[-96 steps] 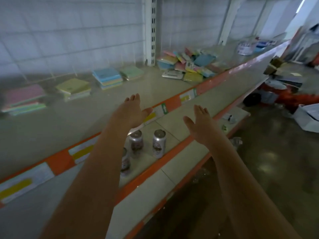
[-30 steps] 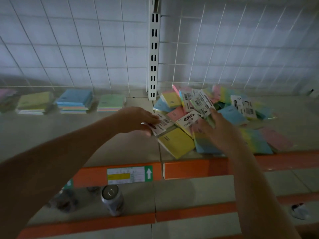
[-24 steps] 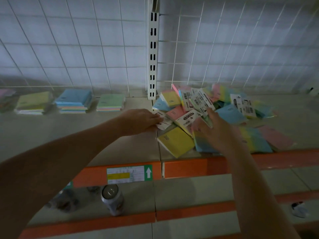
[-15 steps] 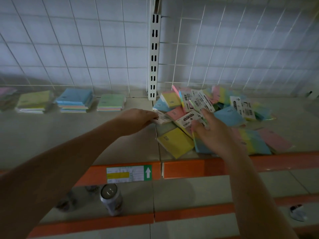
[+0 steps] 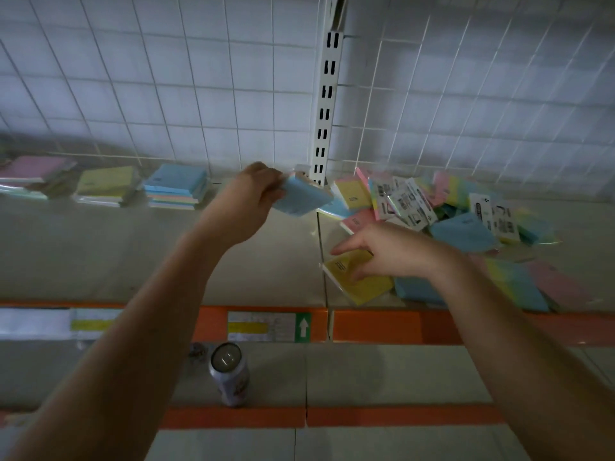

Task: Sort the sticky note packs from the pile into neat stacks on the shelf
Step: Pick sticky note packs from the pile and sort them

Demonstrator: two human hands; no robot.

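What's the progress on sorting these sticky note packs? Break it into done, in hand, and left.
Done: three neat stacks sit on the shelf, topped pink, yellow and blue. In hand: the left hand holds a blue pack lifted off the pile; the right hand reaches onto a yellow pack. Left: most of the jumbled pile.

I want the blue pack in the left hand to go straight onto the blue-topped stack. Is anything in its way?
Nothing visible is. The left hand holds the blue pack lifted above the shelf, and only bare shelf lies between it and the blue-topped stack to its left. The pile lies on the other side.
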